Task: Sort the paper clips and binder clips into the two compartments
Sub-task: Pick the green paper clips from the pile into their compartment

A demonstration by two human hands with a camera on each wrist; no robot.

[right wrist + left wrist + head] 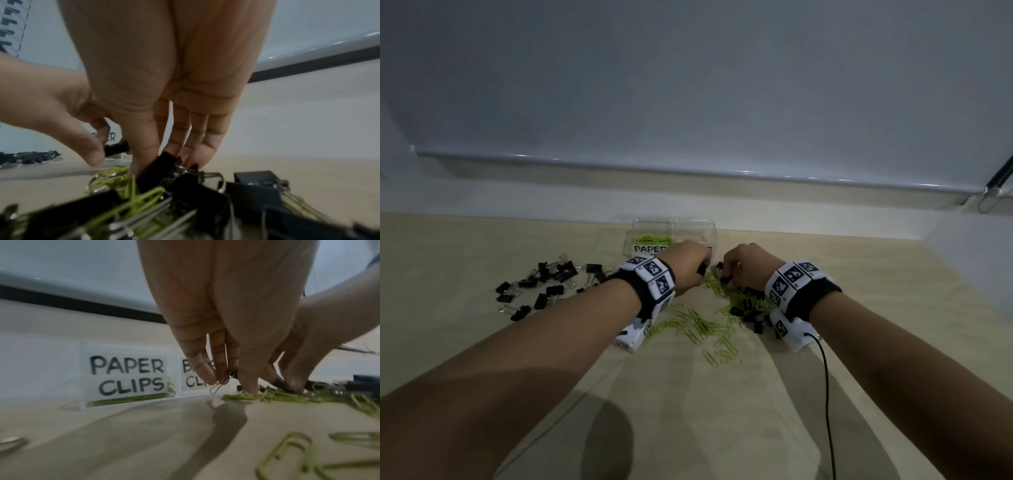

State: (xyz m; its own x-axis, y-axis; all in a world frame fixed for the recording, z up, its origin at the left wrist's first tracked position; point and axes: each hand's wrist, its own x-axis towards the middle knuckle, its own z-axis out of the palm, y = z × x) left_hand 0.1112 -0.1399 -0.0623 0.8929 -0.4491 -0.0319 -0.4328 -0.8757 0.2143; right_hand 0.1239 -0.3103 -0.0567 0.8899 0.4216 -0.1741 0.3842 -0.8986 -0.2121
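A clear two-compartment box [698,228] stands at the back of the table; its left compartment, labelled PAPER CLIPS [127,374], holds green paper clips. My left hand [703,265] pinches a black binder clip [116,148] just in front of the box, and the clip's wire handle [220,384] hangs below the fingers. Close beside it, my right hand [727,274] reaches into a mixed pile [743,301] of green paper clips and black binder clips. Its thumb and fingers pinch a black binder clip [158,168] at the top of that pile.
Several black binder clips [544,284] lie scattered on the table at the left. Loose green paper clips [705,329] spread between my wrists. A wall runs behind the box. A black cable [825,377] trails from my right wrist band.
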